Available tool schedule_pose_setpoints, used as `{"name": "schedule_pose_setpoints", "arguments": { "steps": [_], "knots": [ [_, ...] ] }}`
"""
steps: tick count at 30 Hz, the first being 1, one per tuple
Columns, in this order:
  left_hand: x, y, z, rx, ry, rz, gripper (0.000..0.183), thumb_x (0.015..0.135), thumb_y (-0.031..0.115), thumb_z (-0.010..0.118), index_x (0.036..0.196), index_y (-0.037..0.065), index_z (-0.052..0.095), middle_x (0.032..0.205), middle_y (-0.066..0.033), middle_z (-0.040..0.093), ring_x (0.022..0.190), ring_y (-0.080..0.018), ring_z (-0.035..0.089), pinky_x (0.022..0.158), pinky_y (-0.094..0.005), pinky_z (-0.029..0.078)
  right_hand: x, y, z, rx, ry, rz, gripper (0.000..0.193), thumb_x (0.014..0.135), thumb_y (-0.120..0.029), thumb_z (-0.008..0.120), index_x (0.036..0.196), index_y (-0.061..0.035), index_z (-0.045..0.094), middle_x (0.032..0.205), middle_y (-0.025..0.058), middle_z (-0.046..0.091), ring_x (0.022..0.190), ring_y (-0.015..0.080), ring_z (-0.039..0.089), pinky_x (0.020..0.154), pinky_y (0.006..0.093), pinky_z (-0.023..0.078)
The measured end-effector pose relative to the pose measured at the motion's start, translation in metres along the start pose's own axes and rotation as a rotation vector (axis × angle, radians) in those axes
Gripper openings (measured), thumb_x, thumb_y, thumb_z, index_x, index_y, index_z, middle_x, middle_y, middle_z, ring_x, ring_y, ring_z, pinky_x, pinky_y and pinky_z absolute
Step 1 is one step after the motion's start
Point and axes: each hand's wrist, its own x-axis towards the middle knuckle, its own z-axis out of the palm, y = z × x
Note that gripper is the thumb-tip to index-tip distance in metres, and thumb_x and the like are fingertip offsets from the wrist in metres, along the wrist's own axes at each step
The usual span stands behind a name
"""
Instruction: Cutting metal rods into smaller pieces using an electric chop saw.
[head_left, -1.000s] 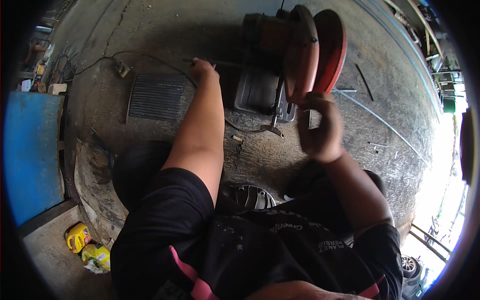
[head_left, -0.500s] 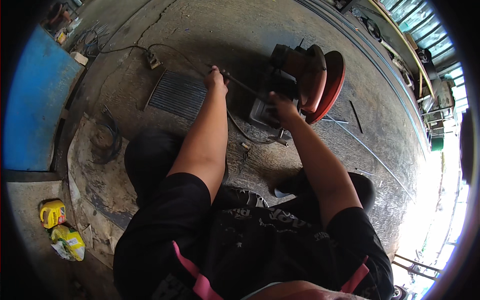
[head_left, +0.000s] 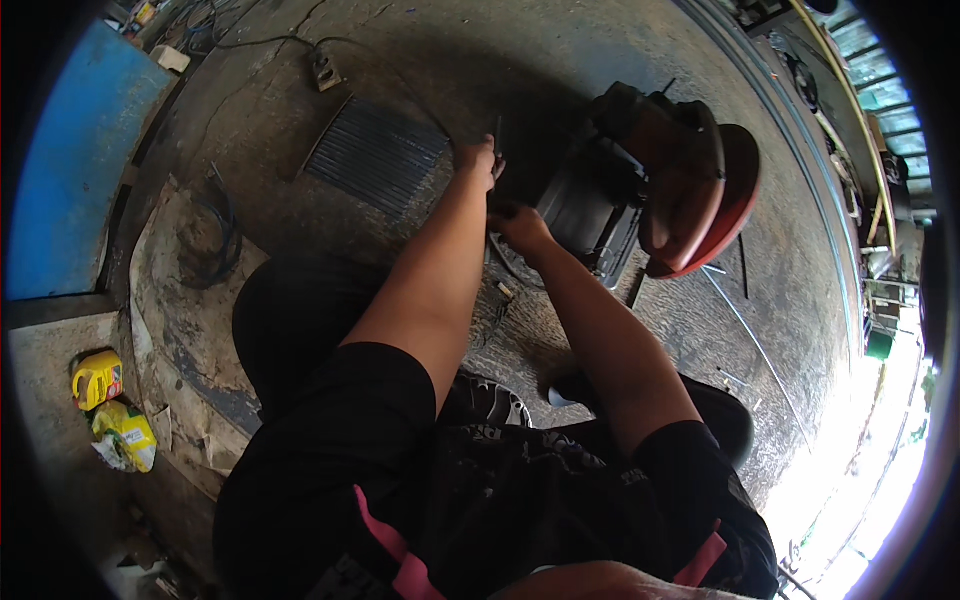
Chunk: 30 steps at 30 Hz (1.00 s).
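My left hand is closed round a dark metal rod, whose thin end sticks up past the fingers. Just below and to the right, my right hand has its fingers curled at the lower part of the same rod, in shadow. To the left of my hands lies a flat row of dark metal rods, side by side on the floor. A chop saw with a reddish guard and a black base stands to the right of my hands.
A socket box on a cable lies beyond the rods. At the left are a blue panel, a coiled hose and a yellow jug. Long pipes run along the right, and a thin rod lies near the saw.
My right hand has left the saw's base and come in beside my left. The rod has swung from slanting across toward the saw to nearly upright. The view has shifted, too.
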Motion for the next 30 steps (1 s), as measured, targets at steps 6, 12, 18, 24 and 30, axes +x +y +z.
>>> {"name": "schedule_pose_setpoints", "arguments": {
  "steps": [6,12,18,24,30],
  "knots": [
    [0.043,-0.013,-0.006,-0.021,0.056,0.044,0.023,0.090,0.019,0.057,0.104,0.002,0.052,0.091,-0.0064,0.060,0.079,-0.0221,0.060,0.059,-0.0366,0.053,0.061,0.039,0.021,-0.007,-0.059,-0.035,0.040,0.080,-0.027,0.063,0.107,0.0023,0.061,0.093,0.0159,0.067,0.080,0.0235,0.065,0.072,0.0345,0.050],
    [0.084,-0.033,-0.021,0.707,0.303,0.197,0.025,0.084,0.024,0.063,0.090,0.000,0.063,0.080,-0.0122,0.064,0.076,-0.0271,0.063,0.067,-0.0347,0.051,0.113,0.053,0.033,-0.218,0.109,0.080,0.042,0.075,-0.029,0.065,0.100,0.0035,0.063,0.104,0.0233,0.062,0.102,0.0335,0.060,0.087,0.0399,0.048],
    [0.083,-0.048,-0.030,0.894,0.264,0.471,0.027,0.082,0.023,0.057,0.085,-0.002,0.065,0.092,-0.0242,0.064,0.092,-0.0380,0.061,0.079,-0.0424,0.048,0.132,0.058,0.039,-0.397,0.069,0.258,0.047,0.077,-0.036,0.064,0.098,0.0062,0.062,0.105,0.0230,0.062,0.101,0.0328,0.060,0.086,0.0381,0.050],
    [0.088,-0.060,-0.033,1.137,0.138,0.532,0.020,0.077,0.017,0.056,0.086,0.004,0.068,0.089,-0.0182,0.066,0.092,-0.0332,0.062,0.080,-0.0399,0.049,0.135,0.071,0.047,-0.441,0.071,0.274,0.043,0.078,-0.032,0.063,0.105,0.0015,0.059,0.110,0.0237,0.060,0.105,0.0329,0.059,0.086,0.0402,0.049],
    [0.093,-0.085,-0.045,1.169,-0.130,0.547,0.021,0.077,0.018,0.058,0.090,0.007,0.070,0.092,-0.0153,0.067,0.092,-0.0296,0.063,0.083,-0.0357,0.049,0.129,0.086,0.057,-0.415,0.060,0.148,0.040,0.078,-0.026,0.061,0.110,-0.0019,0.055,0.113,0.0209,0.059,0.107,0.0313,0.058,0.088,0.0395,0.048]
  ]
}}
